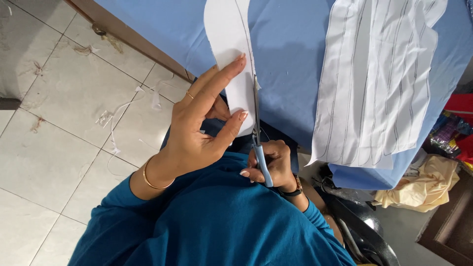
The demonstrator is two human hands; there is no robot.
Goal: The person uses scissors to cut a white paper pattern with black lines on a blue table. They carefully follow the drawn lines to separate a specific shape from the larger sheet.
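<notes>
Your right hand (272, 165) grips the blue-handled scissors (258, 133), blades on the pencil line of the curved white fabric piece (231, 54) over the blue-covered table (290, 64). Left hand (204, 120) pinches its edge, thumb near the blades: nick risk; slack fabric drifts the cut.

Pattern piece (231, 54) lies on the table (290, 54), left of striped fabric (379, 79).
</notes>
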